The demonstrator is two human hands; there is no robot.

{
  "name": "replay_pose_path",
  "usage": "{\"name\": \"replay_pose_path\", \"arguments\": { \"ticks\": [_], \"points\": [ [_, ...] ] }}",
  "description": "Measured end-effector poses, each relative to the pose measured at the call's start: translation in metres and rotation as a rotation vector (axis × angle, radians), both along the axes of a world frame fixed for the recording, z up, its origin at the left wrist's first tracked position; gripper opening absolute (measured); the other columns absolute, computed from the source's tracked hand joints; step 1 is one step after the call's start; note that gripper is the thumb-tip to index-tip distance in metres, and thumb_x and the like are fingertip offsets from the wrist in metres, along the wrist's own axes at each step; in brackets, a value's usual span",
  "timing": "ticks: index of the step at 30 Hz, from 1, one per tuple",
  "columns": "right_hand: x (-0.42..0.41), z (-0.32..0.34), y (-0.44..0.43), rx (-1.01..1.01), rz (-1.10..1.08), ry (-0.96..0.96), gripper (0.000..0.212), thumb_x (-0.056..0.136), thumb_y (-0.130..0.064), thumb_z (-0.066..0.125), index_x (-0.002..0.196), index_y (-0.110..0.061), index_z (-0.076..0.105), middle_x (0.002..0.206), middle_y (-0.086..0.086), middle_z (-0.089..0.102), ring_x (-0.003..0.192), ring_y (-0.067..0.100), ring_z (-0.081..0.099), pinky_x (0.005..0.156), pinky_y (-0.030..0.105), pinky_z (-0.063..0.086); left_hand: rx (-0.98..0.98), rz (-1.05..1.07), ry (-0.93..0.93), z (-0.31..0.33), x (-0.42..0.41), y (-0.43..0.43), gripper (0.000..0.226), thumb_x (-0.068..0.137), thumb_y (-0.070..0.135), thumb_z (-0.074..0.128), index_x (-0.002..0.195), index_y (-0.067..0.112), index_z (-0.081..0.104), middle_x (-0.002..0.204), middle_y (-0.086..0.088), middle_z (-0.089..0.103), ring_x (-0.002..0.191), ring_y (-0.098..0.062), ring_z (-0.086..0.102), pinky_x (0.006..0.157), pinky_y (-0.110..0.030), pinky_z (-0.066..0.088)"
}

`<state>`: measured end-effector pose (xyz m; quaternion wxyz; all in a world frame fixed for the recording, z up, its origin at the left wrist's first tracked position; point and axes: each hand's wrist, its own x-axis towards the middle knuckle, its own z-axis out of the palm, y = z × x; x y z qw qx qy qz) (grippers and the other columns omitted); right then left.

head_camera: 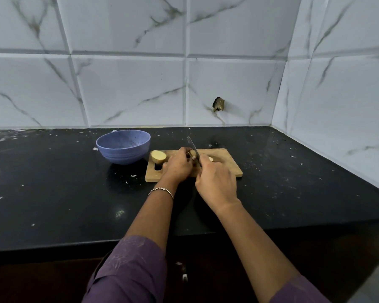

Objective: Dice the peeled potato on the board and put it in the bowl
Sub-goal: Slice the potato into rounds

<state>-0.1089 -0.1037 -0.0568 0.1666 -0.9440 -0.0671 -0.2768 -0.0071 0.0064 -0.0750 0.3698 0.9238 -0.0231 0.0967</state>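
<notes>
Bowl (pixel 123 147) crowds board (pixel 228 162) left — counter (pixel 304 182) rightward open.

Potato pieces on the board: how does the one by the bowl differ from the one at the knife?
The free piece lies alone at the left end of the board, in full view; the held piece sits mid-board, mostly hidden by the left hand. Nothing touches the free piece; that hand grips the held piece while the right hand holds the knife at it. Both are pale yellow, on the board.

One wide head-worn camera looks forward and down over the table (pixel 53 193), from above and behind the left grip (pixel 178 165) and right grip (pixel 216 182); the tiled wall (pixel 129 88) stands beyond them.
</notes>
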Motion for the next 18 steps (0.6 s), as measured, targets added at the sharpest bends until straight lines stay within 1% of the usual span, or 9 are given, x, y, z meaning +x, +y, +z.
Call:
{"name": "replay_pose_path", "arguments": {
  "ticks": [6,12,18],
  "points": [
    [0.0057,0.0041,0.0012,0.005,0.009,0.022,0.032,0.096,-0.011,0.051,0.127,-0.018,0.053,0.096,0.004,0.069,0.089,0.022,0.065,0.064,0.028,0.037,-0.022,-0.009,-0.01,-0.0003,-0.0021,0.0002,0.034,0.101,0.037,0.046,0.135,0.029,0.048,0.134,0.002,0.061,0.128,-0.02,0.052,0.109,-0.044,0.033],
    [0.0001,0.0026,0.0007,-0.019,0.008,0.016,0.036,0.096,-0.011,0.05,0.132,-0.019,0.051,0.097,0.002,0.069,0.091,0.021,0.064,0.065,0.028,0.035,0.025,0.023,-0.009,0.0046,-0.0068,-0.0022,0.037,0.103,0.038,0.043,0.138,0.026,0.047,0.135,0.001,0.06,0.128,-0.023,0.051,0.106,-0.042,0.034],
    [0.0062,0.0063,0.0038,0.006,0.03,0.069,0.034,0.096,-0.012,0.054,0.129,-0.019,0.053,0.102,0.003,0.069,0.094,0.021,0.064,0.067,0.027,0.037,-0.023,0.022,-0.008,0.0046,-0.0084,-0.0019,0.037,0.102,0.037,0.047,0.137,0.026,0.049,0.134,0.0,0.061,0.128,-0.022,0.052,0.108,-0.042,0.034]
  ]
}}
